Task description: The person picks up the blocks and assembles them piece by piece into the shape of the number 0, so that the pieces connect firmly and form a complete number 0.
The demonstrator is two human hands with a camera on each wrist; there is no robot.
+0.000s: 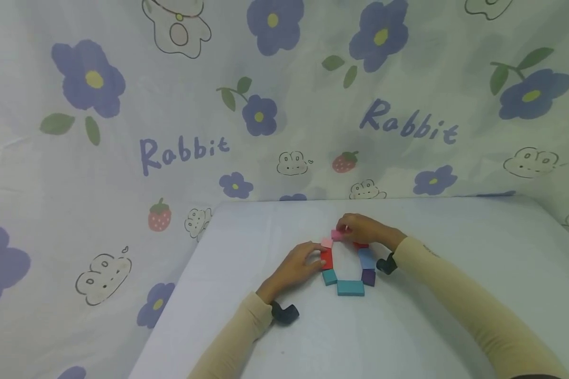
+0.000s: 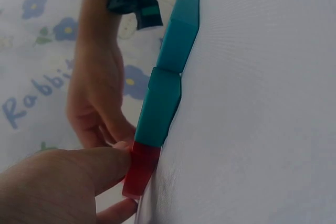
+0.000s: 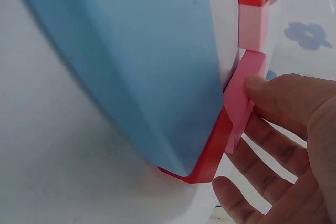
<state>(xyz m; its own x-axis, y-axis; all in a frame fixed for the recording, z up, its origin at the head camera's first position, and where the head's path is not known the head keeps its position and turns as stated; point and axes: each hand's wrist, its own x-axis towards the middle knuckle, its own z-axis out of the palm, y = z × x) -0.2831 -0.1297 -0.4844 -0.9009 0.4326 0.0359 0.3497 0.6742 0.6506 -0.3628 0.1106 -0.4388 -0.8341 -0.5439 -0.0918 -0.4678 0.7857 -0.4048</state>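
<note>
Colored blocks stand in a ring on the white table. At the left side my left hand (image 1: 291,267) pinches a red block (image 2: 140,172) between thumb and finger. A light pink block (image 3: 253,27) adjoins it farther back. My right hand (image 1: 365,229) holds a darker pink block (image 3: 244,90) at the far end, thumb on its face and fingers behind. That block touches a second red block (image 3: 209,156), partly hidden by a light blue block (image 3: 152,61). Nearer the front are a small teal block (image 1: 329,277), a long teal block (image 1: 351,288) and a dark purple block (image 1: 369,277).
The white tabletop (image 1: 431,326) spreads around the ring. Behind it hangs a cloth (image 1: 303,105) printed with flowers, rabbits and strawberries. Black bands with protruding pieces (image 1: 285,314) sit at both wrists, close to the table.
</note>
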